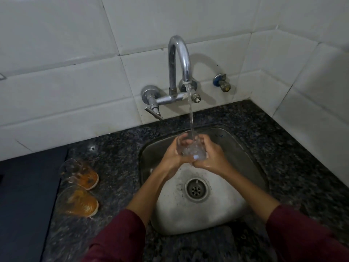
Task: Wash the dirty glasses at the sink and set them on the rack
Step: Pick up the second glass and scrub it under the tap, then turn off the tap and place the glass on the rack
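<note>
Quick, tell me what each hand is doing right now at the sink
Left hand: fingers curled round the glass, holding it under the running water.
Right hand: also gripping the same glass from the other side.

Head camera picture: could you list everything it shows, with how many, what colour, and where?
clear glass: one, transparent, held under the running water over the sink
dirty glasses: two, clear with orange residue, on the counter left of the sink
tap: one, chrome, on the wall, water running
angle valve: one, blue and brass, on the wall right of the tap
sink: one, steel, set in the counter
drain: one, steel, in the sink bottom
counter: one, dark speckled granite
wall tiles: white, behind the sink
dark slab: one, far left
sleeves: two, maroon
left hand: holds the glass
right hand: holds the glass
</note>
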Tool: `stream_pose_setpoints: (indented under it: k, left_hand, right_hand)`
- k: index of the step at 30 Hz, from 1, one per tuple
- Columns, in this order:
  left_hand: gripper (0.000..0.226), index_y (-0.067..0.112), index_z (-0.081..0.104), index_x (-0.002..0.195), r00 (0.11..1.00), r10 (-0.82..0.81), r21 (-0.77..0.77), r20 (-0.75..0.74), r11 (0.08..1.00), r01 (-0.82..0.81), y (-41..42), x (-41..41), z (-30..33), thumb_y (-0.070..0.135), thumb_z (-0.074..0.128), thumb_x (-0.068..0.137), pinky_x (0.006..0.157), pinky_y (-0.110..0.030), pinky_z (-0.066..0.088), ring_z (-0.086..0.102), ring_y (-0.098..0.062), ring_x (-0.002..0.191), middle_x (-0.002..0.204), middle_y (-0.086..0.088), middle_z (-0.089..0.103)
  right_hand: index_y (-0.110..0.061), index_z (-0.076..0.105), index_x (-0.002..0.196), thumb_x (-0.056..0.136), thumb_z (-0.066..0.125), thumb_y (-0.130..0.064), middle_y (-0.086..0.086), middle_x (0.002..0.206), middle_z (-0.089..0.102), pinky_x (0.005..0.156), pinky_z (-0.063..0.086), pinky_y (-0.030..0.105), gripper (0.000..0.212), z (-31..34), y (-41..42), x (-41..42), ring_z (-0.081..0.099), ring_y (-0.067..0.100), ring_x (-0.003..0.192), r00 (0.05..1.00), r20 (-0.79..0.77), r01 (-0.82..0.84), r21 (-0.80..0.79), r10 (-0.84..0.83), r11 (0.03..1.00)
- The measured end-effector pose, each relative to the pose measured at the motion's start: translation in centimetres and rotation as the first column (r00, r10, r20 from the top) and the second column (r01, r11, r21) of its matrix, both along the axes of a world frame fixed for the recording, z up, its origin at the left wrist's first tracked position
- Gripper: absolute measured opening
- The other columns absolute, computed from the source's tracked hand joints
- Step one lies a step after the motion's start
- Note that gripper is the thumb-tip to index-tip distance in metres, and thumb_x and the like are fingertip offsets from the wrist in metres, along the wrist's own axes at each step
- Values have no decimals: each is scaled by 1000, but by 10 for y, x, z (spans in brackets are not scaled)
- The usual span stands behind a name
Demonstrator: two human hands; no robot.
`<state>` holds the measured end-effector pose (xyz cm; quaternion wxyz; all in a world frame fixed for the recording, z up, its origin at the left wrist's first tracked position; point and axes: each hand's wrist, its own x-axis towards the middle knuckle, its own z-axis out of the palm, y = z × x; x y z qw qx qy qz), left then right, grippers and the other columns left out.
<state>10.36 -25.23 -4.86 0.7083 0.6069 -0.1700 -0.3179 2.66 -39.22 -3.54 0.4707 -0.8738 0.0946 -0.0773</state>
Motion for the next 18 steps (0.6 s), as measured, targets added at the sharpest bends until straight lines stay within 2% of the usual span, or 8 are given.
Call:
stream_pose_setpoints:
  k: [3,5,6,8,10,12,15,18]
  left_hand:
    - [88,14,33,143,985,10,-50,-173,999,-19,1,5,7,-5,64,63,83,-37,51,58,-25,110,129,-7,53]
    - [83,15,21,150,966,163,-6,-201,986,-168,3,16,14,2,64,81,90,-43,48,55,-26,114,140,-9,45]
    - [78,16,17,151,954,262,56,-146,965,-256,3,24,18,10,62,88,93,-44,48,54,-25,116,142,-9,42]
    - [77,17,13,152,899,434,180,59,881,-437,1,43,28,26,60,92,98,-47,48,54,-25,118,142,-10,44]
    - [70,9,19,148,825,472,254,310,795,-551,-5,58,39,30,58,93,96,-41,48,56,-29,115,133,-14,52]
    - [52,-2,28,135,748,427,347,509,693,-632,-15,68,46,27,49,98,83,-33,45,59,-35,108,123,-21,58]
    - [41,-2,29,128,712,399,471,578,549,-690,-24,72,49,28,39,101,78,-41,44,60,-40,103,117,-25,61]
    - [30,2,31,123,695,320,493,644,520,-697,-23,73,45,24,36,102,70,-39,42,59,-35,89,109,-21,63]
  right_hand:
    - [-22,47,120,60,83,-23,-2,110,60,80,48,27,70,7,-20,-11,61,17,99,997,-75,12,-136,-23,991]
    - [-22,49,125,58,84,-24,4,117,59,86,48,30,75,15,-35,-20,59,19,103,987,-162,-25,-231,-14,973]
    - [-23,50,127,58,84,-25,5,120,58,89,48,31,77,18,-42,-23,58,20,105,978,-209,-51,-275,-8,960]
    - [-26,49,131,57,83,-30,6,126,56,93,47,32,81,29,-52,-28,56,21,110,954,-301,-116,-383,-5,917]
    - [-27,45,129,57,81,-34,3,126,55,89,47,32,81,40,-55,-29,55,23,109,928,-373,-171,-478,-23,862]
    - [-27,40,116,57,80,-34,1,108,57,75,45,33,71,51,-52,-27,50,25,101,911,-410,-206,-558,-50,804]
    - [-25,39,104,58,79,-30,-2,90,51,70,43,35,61,66,-44,-21,45,27,97,898,-436,-264,-631,-52,729]
    - [-24,46,101,54,82,-26,0,88,54,72,46,32,60,74,-39,-13,50,27,95,891,-453,-288,-589,-14,755]
